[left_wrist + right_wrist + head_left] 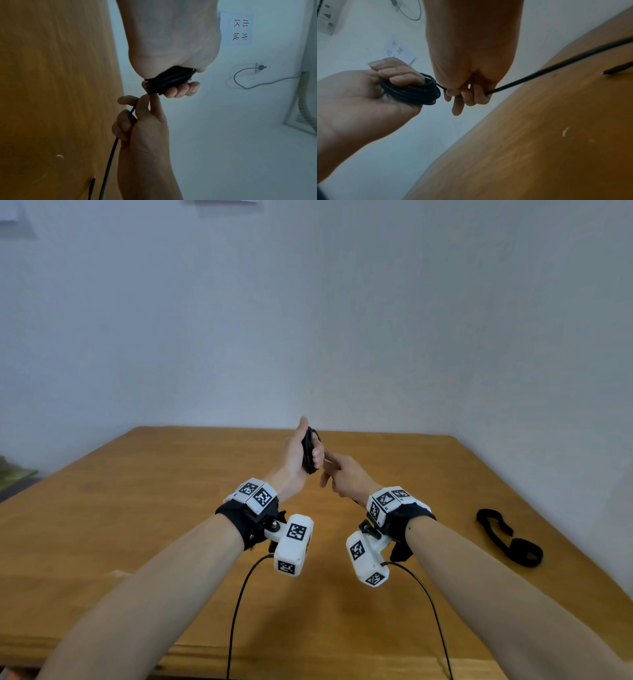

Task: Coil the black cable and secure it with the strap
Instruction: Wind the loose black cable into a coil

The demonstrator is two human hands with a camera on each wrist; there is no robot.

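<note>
My left hand (305, 451) is raised above the wooden table (171, 508) and grips a bundle of several loops of black cable (310, 450), fingers curled round it. The coil (414, 92) shows in the right wrist view, held in the left palm. Just right of it, my right hand (337, 474) pinches the loose run of the cable (530, 78) close to the coil. That free length (109, 162) trails down toward the table. The black strap (507, 537) lies on the table at the right, apart from both hands.
The table stands in a corner with pale walls behind and to the right. A paper sign (240, 31) and a wall socket with a grey cord (257, 70) are on the wall. Thin black camera leads (239, 604) hang from both wrists over the table's front edge.
</note>
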